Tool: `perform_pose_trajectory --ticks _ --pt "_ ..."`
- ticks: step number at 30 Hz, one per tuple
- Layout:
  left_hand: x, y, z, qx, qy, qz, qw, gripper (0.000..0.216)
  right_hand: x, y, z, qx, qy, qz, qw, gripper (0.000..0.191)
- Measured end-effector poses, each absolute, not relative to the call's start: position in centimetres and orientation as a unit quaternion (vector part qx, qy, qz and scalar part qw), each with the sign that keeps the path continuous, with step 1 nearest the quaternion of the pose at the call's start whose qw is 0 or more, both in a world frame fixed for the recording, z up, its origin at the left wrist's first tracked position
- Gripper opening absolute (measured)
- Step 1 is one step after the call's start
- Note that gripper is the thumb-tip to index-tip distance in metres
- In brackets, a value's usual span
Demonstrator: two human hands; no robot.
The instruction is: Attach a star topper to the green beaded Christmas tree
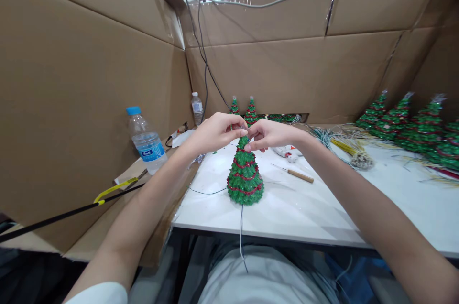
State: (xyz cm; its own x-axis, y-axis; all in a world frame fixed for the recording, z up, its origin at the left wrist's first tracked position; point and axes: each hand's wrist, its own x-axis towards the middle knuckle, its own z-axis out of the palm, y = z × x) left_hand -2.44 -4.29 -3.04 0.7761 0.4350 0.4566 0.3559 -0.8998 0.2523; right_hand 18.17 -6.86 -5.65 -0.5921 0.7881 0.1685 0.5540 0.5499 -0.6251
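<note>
A small green beaded Christmas tree (245, 177) with red garlands stands upright on the white table in front of me. My left hand (224, 131) comes over its tip from the left, thumb and fingers pinched together; what lies between them is too small to make out. From the right, my right hand (267, 135) curls its fingers against the upper part of the tree. The fingers partly hide the tip. A thin wire (241, 232) runs from the tree's base over the table's front edge, and another trails to the left.
An awl (300, 176) lies right of the tree, near a white glue gun (287, 152). Bundled wires (328, 139) and several finished trees (423, 122) stand farther right. A water bottle (147, 144) stands left beside a yellow-handled tool (116, 189). Cardboard walls (287, 74) enclose the table.
</note>
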Motion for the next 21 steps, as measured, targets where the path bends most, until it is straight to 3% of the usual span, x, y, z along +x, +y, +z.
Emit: perform_pose_trajectory --ticks 13,16,21 --pt "-2.7 -4.4 -2.9 0.943 0.212 0.247 0.074 0.022 19.1 -7.6 -5.1 -0.415 -0.843 0.265 0.216 0.044" --pt "-2.6 -4.3 -2.9 0.942 0.215 0.246 0.073 0.024 20.8 -7.4 -5.6 -0.481 -0.812 0.239 0.226 0.045" --pt "-2.5 -3.7 -3.1 0.942 0.203 0.255 0.076 0.024 27.0 -6.5 -8.9 -0.645 -0.744 0.102 0.145 0.030"
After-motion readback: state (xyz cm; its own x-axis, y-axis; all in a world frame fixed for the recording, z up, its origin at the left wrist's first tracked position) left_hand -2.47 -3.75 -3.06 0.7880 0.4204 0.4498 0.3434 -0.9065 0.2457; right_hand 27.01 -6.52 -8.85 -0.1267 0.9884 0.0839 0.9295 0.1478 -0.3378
